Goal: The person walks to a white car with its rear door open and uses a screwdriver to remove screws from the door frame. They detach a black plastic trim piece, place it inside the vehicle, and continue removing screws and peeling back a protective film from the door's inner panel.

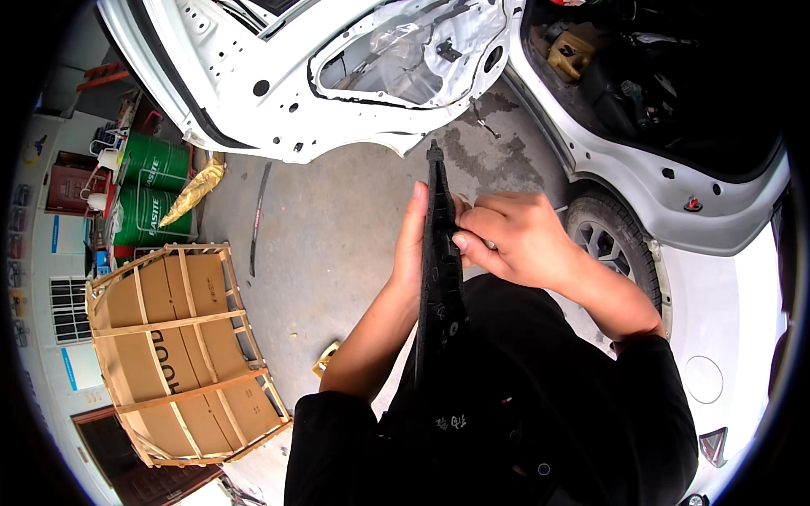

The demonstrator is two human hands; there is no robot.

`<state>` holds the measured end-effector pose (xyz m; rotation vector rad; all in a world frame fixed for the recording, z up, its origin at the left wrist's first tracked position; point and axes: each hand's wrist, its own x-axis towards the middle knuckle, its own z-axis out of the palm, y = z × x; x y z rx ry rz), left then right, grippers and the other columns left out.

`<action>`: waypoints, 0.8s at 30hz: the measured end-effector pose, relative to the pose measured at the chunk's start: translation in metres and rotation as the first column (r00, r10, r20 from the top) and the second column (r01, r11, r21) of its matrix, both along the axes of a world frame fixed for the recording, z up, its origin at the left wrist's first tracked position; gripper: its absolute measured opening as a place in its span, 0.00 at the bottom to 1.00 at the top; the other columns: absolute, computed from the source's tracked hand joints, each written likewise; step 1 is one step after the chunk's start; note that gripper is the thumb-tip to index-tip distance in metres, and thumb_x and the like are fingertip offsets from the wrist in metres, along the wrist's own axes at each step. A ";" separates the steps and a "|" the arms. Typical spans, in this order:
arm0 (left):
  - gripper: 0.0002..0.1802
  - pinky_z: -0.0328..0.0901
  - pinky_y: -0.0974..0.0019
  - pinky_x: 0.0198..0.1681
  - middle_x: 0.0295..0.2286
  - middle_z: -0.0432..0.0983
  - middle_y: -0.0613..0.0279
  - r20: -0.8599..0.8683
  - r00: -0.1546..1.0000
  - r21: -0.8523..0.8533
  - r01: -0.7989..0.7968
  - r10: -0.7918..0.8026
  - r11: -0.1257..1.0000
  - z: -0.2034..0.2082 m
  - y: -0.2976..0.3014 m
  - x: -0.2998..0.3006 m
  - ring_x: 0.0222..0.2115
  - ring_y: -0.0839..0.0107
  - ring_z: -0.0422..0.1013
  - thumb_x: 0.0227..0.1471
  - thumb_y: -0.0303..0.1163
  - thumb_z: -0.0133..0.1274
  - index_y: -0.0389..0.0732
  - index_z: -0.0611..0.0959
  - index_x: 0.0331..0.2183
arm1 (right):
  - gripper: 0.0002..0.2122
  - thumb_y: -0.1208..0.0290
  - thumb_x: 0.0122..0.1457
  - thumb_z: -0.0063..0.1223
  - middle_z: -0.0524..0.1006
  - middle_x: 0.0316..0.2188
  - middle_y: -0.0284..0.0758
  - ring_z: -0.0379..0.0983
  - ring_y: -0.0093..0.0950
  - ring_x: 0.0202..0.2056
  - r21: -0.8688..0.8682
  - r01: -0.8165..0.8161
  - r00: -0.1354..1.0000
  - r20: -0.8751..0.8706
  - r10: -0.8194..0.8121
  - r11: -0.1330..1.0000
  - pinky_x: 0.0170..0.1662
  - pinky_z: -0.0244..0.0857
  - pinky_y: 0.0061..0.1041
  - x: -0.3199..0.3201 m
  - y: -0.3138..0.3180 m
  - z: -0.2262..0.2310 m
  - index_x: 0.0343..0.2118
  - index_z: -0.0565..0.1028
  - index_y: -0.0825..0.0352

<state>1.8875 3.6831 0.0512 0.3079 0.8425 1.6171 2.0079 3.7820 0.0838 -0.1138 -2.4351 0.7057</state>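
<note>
The person's forearms rise from the lower edge and meet at a long black panel (pixel 438 278), held upright, edge toward the camera, in front of the body. The left hand (pixel 410 240) lies along the panel's left face with its thumb pointing up, gripping it; its fingers are mostly hidden behind. The right hand (pixel 523 236) comes in from the other side, elbow bent out, thumb and curled forefinger pinching a small grey piece (pixel 490 245) close against the panel's right face; what the piece is cannot be told.

Beneath is a grey concrete floor (pixel 329 219), darkened by a stain (pixel 498 148) toward its far edge, with a dark strip (pixel 259 219) lying on its left part. Along the floor's left edge stand green drums (pixel 156 164) and a wooden crate (pixel 192 317) around cardboard (pixel 207 291). A white door (pixel 337 131) spans the far edge; a white car (pixel 726 312) with a wheel (pixel 629 215) fills the right.

Pale block lettering marks the drums, large dark letters the cardboard, and small light characters the black clothing (pixel 557 363).
</note>
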 end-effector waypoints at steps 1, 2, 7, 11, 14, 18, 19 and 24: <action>0.30 0.58 0.75 0.19 0.18 0.63 0.68 0.023 1.000 0.025 0.005 -0.005 1.000 0.000 0.000 -0.001 0.17 0.78 0.62 0.56 0.61 0.31 0.44 0.68 0.22 | 0.08 0.69 0.48 0.56 0.69 0.16 0.34 0.69 0.35 0.19 0.013 0.001 1.000 0.005 -0.001 1.000 0.21 0.64 0.31 0.000 0.000 0.000 0.23 0.71 0.66; 0.30 0.60 0.74 0.22 0.18 0.63 0.67 0.046 0.999 0.050 0.009 -0.011 0.999 -0.001 -0.001 -0.001 0.19 0.77 0.64 0.57 0.59 0.31 0.43 0.68 0.22 | 0.08 0.68 0.48 0.56 0.69 0.17 0.34 0.69 0.35 0.19 0.020 -0.001 1.000 -0.008 0.001 1.000 0.21 0.64 0.31 0.000 -0.001 -0.001 0.23 0.71 0.67; 0.30 0.55 0.76 0.18 0.16 0.62 0.69 -0.016 1.000 -0.003 0.009 -0.010 1.000 0.002 -0.004 0.002 0.17 0.79 0.62 0.55 0.63 0.31 0.45 0.68 0.22 | 0.08 0.69 0.47 0.57 0.69 0.17 0.35 0.69 0.35 0.19 0.029 -0.030 0.999 -0.042 0.031 0.999 0.21 0.64 0.32 0.001 -0.002 -0.003 0.25 0.70 0.67; 0.30 0.55 0.77 0.19 0.17 0.61 0.72 -0.044 0.999 0.004 0.017 -0.017 1.000 0.000 -0.004 0.001 0.17 0.81 0.61 0.55 0.63 0.32 0.46 0.68 0.22 | 0.07 0.70 0.45 0.57 0.69 0.17 0.35 0.69 0.35 0.19 0.040 -0.041 0.999 -0.027 0.043 0.998 0.21 0.64 0.31 0.004 0.000 -0.001 0.23 0.70 0.67; 0.29 0.54 0.78 0.18 0.17 0.60 0.73 -0.038 0.999 0.002 0.006 -0.006 1.000 0.002 -0.003 0.004 0.17 0.83 0.60 0.55 0.63 0.32 0.47 0.68 0.22 | 0.07 0.71 0.45 0.56 0.67 0.15 0.34 0.67 0.34 0.18 0.074 -0.045 0.999 -0.012 0.046 0.996 0.20 0.62 0.31 0.005 0.002 0.003 0.22 0.71 0.67; 0.29 0.53 0.78 0.18 0.17 0.60 0.74 -0.052 0.999 -0.023 0.000 -0.001 1.000 0.005 -0.002 0.005 0.17 0.83 0.59 0.54 0.63 0.33 0.47 0.68 0.22 | 0.07 0.70 0.46 0.55 0.67 0.15 0.34 0.67 0.34 0.17 0.096 -0.037 0.999 0.001 0.037 0.995 0.20 0.62 0.31 0.005 0.002 0.005 0.20 0.70 0.66; 0.29 0.53 0.78 0.18 0.17 0.60 0.74 -0.037 0.999 -0.020 0.006 -0.007 1.000 0.004 -0.002 0.005 0.17 0.83 0.59 0.54 0.63 0.33 0.47 0.68 0.22 | 0.08 0.69 0.46 0.55 0.68 0.16 0.34 0.69 0.34 0.19 0.102 -0.027 0.999 0.023 0.025 0.994 0.21 0.63 0.31 0.006 0.002 0.007 0.19 0.69 0.66; 0.30 0.53 0.78 0.18 0.17 0.61 0.72 0.031 0.999 0.008 0.032 -0.032 0.999 -0.003 -0.002 0.004 0.16 0.82 0.59 0.54 0.64 0.33 0.46 0.68 0.22 | 0.08 0.69 0.46 0.56 0.69 0.16 0.33 0.69 0.33 0.19 0.109 -0.030 0.999 0.040 0.026 0.994 0.21 0.63 0.31 0.007 0.004 0.006 0.20 0.70 0.66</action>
